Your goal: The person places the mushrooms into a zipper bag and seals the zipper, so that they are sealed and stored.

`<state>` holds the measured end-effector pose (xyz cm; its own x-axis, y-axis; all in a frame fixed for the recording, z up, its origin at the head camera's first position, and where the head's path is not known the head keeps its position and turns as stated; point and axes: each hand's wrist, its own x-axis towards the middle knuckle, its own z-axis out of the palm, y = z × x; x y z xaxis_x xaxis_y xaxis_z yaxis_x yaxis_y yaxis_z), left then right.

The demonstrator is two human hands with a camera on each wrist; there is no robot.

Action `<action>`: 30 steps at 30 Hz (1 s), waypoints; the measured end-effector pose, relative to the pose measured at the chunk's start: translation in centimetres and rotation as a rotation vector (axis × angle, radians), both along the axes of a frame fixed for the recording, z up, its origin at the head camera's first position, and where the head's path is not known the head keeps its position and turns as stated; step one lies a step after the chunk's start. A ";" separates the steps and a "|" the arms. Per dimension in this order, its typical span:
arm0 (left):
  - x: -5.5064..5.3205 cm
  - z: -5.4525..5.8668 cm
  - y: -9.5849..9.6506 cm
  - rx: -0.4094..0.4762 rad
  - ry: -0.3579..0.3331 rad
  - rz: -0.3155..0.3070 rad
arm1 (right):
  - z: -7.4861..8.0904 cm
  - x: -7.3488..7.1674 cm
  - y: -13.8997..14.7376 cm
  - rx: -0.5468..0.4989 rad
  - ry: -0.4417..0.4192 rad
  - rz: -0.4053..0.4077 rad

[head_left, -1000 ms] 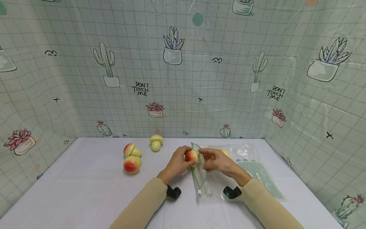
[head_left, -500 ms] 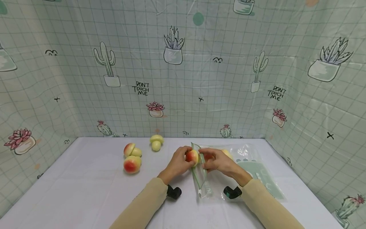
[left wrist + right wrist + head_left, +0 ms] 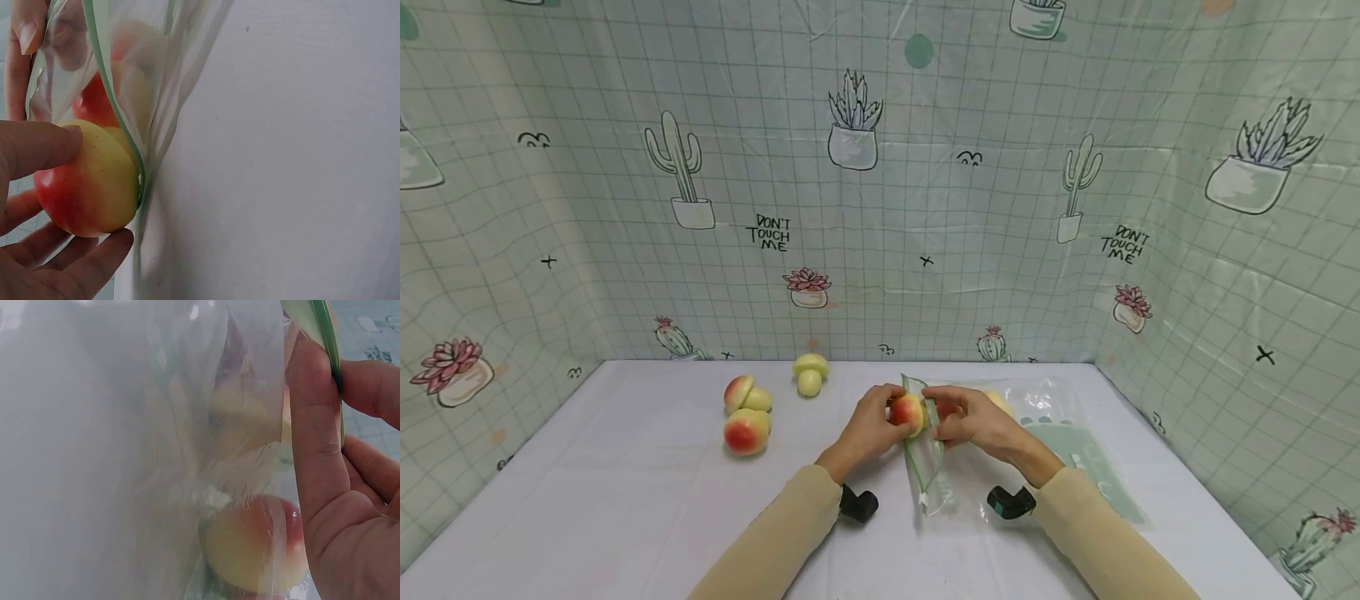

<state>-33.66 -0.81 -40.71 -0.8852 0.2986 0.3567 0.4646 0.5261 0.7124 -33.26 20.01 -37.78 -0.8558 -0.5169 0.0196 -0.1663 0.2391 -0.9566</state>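
In the head view my left hand (image 3: 867, 427) holds a red-and-yellow peach (image 3: 907, 415) at the mouth of a clear zip bag (image 3: 936, 492). The left wrist view shows thumb and fingers spread round this peach (image 3: 94, 184), which sits against the green zip edge (image 3: 107, 87). My right hand (image 3: 976, 423) pinches the other side of the bag's mouth between thumb and fingers, keeping the mouth parted. Through the film, the right wrist view shows another red-and-yellow peach (image 3: 253, 544) inside the bag.
On the left of the white table (image 3: 625, 500) lie a peach (image 3: 747, 432) and a mushroom (image 3: 741, 392) with a red-and-yellow cap. A yellow mushroom (image 3: 810, 373) stands farther back. Printed cloth (image 3: 925, 208) walls the table's back and sides.
My left hand and the peach have shifted slightly right, closer into the bag's mouth. My right hand keeps its pinch on the bag's edge.
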 end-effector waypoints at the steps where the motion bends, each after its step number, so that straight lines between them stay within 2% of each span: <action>1: 0.0 0.0 0.0 0.001 0.002 -0.002 | 0.0 0.0 0.0 0.004 0.002 -0.001; 10: 0.0 0.0 0.1 0.022 -0.015 -0.013 | -0.1 -0.1 0.0 0.012 -0.002 -0.006; 17: 0.1 -0.1 0.1 0.017 -0.059 -0.004 | -0.1 0.0 0.0 0.008 -0.002 0.001; 24: -0.1 0.0 0.2 0.029 -0.048 -0.002 | 0.2 0.0 0.1 -0.013 0.000 0.010; 30: 0.0 0.2 0.4 0.046 -0.066 0.003 | 0.2 0.1 0.2 -0.022 0.000 0.014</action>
<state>-33.70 -0.36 -40.55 -0.9080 0.2808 0.3111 0.4145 0.4929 0.7650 -33.14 20.20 -37.54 -0.8484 -0.5285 0.0309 -0.1696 0.2160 -0.9615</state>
